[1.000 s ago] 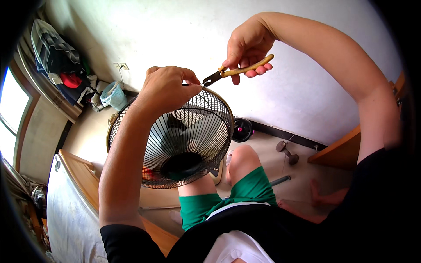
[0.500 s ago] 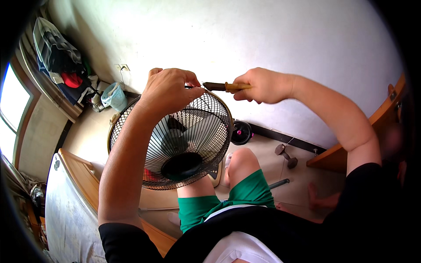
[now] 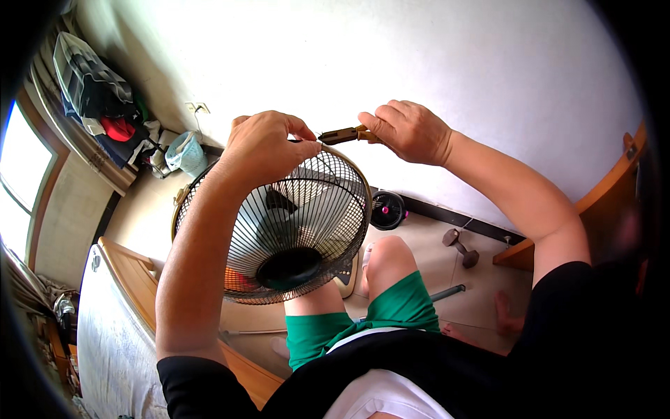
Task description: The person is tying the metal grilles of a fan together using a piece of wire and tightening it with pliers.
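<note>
A standing fan with a round black wire grille [image 3: 328, 199] faces upward in front of me, its gold-brown outer ring at the far edge. At the top of that ring, my left hand [image 3: 269, 143] is closed, thumb and index finger pinching a small dark piece that they mostly hide. To its right, my right hand [image 3: 412, 131] grips a pair of pliers [image 3: 340, 135] with dark jaws and yellow-brown handles. The jaw tips point left, right beside my left fingertips. A thin wire end shows there; whether the jaws hold it is unclear.
Below the grille are my knees in green shorts [image 3: 401, 304]. A black wheel [image 3: 386, 210] and a dumbbell [image 3: 460, 248] lie along the wall. At left are a light-blue basket [image 3: 187, 157], piled clothes [image 3: 105, 105] and a wooden bed edge [image 3: 129, 279]. Another person's foot [image 3: 508, 314] is at lower right.
My right hand has turned and shifted a little left, its thumb now on the upper side of the handles. The pliers have tilted, handle end higher. My left hand stays at the rim.
</note>
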Available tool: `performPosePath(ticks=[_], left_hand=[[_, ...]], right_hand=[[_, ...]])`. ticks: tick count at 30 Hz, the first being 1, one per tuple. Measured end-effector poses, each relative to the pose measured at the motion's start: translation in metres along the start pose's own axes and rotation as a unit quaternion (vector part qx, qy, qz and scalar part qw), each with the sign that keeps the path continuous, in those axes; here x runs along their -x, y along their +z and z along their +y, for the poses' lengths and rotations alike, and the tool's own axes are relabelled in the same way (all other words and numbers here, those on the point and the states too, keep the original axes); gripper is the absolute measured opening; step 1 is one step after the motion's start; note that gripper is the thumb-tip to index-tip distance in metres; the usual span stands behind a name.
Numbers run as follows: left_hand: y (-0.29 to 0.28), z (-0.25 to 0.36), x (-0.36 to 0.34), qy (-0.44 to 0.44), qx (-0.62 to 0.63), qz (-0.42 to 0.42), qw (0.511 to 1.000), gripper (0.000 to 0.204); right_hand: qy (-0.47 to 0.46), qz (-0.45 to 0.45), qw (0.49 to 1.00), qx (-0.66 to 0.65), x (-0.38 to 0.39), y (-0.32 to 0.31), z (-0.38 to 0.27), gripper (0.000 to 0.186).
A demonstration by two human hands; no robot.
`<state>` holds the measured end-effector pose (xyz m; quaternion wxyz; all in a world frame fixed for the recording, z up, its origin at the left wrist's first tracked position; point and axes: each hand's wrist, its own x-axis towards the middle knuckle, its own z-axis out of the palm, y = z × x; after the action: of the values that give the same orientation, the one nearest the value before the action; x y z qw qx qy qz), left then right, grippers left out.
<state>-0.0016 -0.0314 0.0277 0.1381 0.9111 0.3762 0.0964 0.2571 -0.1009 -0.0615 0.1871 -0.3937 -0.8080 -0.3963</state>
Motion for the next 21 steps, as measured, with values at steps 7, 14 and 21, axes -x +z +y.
performPosePath(ticks=[7, 14, 21], left_hand=[[0.000, -0.002, -0.003, 0.000, 0.014, -0.007, 1.000, 0.027], [0.002, -0.001, -0.005, -0.011, 0.013, -0.006, 1.000, 0.028], [0.002, 0.000, -0.005, -0.012, 0.009, -0.005, 1.000, 0.029]], right_hand=[[-0.092, 0.067, 0.990, 0.079, -0.011, 0.012, 0.030, 0.036], [-0.098, 0.047, 0.980, 0.167, -0.007, 0.016, 0.037, 0.037], [-0.068, 0.030, 0.992, 0.105, -0.016, 0.012, 0.041, 0.035]])
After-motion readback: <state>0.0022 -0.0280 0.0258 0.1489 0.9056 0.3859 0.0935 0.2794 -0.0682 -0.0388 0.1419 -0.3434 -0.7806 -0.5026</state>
